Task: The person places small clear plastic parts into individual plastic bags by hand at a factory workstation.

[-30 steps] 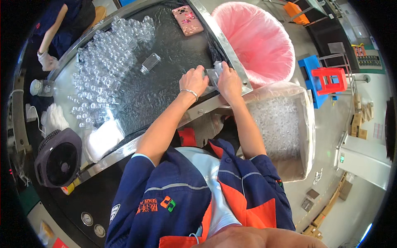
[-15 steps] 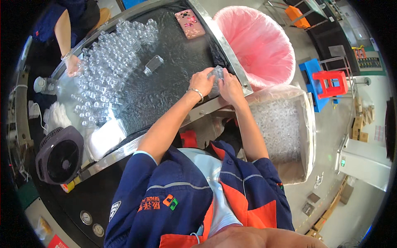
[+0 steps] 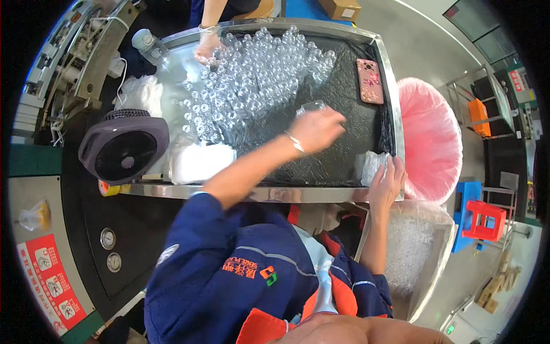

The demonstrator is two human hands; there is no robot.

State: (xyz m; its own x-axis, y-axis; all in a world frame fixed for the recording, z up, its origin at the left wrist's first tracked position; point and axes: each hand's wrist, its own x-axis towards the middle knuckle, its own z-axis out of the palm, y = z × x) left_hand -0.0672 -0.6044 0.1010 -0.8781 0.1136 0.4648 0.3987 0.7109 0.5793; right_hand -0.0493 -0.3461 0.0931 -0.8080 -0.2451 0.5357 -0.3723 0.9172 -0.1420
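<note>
My left hand (image 3: 322,129) is over the middle of the dark-covered table, smeared by motion; its fingers do not show clearly. Just beyond it lies a single clear plastic bottle (image 3: 311,107), partly hidden by the hand. At the table's near right corner my right hand (image 3: 390,179) rests with fingers stretched and apart. Its thumb and fingertips touch a small stack of clear plastic film (image 3: 371,165). Many clear plastic bottles with round ends (image 3: 252,77) lie packed together on the far left half of the table.
Another person's hand (image 3: 209,49) touches the bottles' far left edge. A pink phone (image 3: 369,81) lies at the right, near a pink-lined bin (image 3: 432,143). Below that stands a lined box of clear pieces (image 3: 409,246). A fan (image 3: 127,146) and white sheets (image 3: 200,163) sit left.
My left hand has left the plastic film and moved left towards the single bottle. My right hand stays by the film. The view has turned, so the table appears more level.
</note>
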